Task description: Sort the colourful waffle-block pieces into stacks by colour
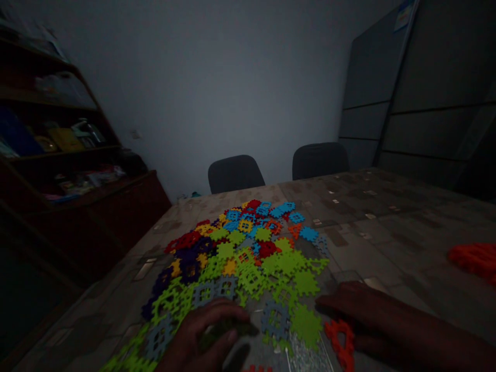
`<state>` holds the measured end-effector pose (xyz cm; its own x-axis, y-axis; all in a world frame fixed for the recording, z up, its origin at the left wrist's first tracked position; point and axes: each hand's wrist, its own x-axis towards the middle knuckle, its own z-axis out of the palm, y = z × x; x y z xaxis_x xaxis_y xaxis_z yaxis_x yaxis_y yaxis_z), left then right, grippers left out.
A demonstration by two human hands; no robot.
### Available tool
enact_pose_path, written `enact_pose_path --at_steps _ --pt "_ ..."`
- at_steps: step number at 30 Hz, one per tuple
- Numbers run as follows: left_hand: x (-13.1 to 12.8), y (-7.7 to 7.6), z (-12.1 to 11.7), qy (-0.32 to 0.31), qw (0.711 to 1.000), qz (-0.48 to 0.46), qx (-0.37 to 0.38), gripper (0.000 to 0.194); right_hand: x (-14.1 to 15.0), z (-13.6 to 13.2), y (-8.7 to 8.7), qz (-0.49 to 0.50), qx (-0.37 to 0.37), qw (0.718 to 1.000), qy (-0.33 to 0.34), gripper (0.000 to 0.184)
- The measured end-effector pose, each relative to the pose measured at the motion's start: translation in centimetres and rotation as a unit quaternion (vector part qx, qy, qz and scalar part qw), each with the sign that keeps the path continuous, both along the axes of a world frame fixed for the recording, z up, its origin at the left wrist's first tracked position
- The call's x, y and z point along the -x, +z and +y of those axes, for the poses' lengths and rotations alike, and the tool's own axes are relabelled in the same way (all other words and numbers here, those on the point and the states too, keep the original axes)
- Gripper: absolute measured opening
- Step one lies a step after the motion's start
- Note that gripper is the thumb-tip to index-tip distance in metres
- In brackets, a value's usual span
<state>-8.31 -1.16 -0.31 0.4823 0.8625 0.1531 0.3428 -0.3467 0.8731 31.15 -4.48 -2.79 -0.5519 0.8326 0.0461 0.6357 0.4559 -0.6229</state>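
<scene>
A heap of flat, notched interlocking toy pieces (248,276) spreads over the table in lime green, grey, blue, red, yellow and purple. My left hand (194,336), at the near edge of the heap, has its thumb and fingers curled round a dark greenish piece (227,330), whose shape is lost in shadow. To the right, my right hand (349,305) reaches in beside a lime green square piece (306,325). An orange triangular piece (343,343) sits between its fingers and thumb; the fingertips are dim. A grey window piece (275,319) lies between both hands.
More orange pieces (475,258) lie together at the right of the patterned tabletop (372,222). Two dark chairs (236,173) stand at the far side, before a pale wall. Shelves (58,150) line the left, and a tall cabinet (434,98) stands at the right.
</scene>
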Motion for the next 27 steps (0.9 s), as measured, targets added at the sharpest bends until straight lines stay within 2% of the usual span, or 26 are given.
enact_pose_path --at_steps 2,4,6,7,10,13,16,19,23,27 --pt "-0.6 1.1 1.6 0.005 0.990 0.079 -0.116 0.023 0.0 0.0 -0.1 0.002 0.003 1.000 -0.001 0.055" --pt "-1.5 2.0 3.9 -0.006 0.963 0.164 -0.215 0.026 0.0 0.0 0.3 -0.009 0.022 1.000 -0.001 0.056" --pt "-2.6 2.5 6.6 0.000 0.934 0.261 -0.244 0.031 0.1 -0.1 1.1 -0.033 0.061 0.998 -0.012 0.060" --pt "-3.1 2.6 8.0 0.013 0.924 0.306 -0.230 0.032 0.1 -0.2 1.6 -0.042 0.081 0.996 -0.016 0.062" --pt "-4.5 2.2 11.3 0.028 0.913 0.353 -0.205 0.031 0.1 -0.5 2.5 -0.047 0.120 0.991 -0.028 0.066" --pt "-5.4 1.6 13.0 0.030 0.906 0.380 -0.183 0.027 -0.4 -0.6 2.2 -0.040 0.120 0.991 -0.052 0.066" --pt "-5.7 1.4 13.4 0.041 0.906 0.390 -0.163 0.023 -1.2 -0.6 0.9 -0.035 0.120 0.990 -0.058 0.067" --pt "-5.5 1.4 13.3 0.052 0.917 0.370 -0.141 0.018 -1.7 -0.4 -0.1 -0.036 0.121 0.991 -0.052 0.067" --pt "-4.8 1.4 13.2 0.066 0.936 0.326 -0.112 0.021 -1.5 -0.2 -0.3 -0.031 0.102 0.993 -0.051 0.063" --pt "-4.1 1.2 13.3 0.086 0.956 0.264 -0.091 0.031 -1.5 -0.3 -0.6 -0.063 0.125 0.989 -0.054 0.063"
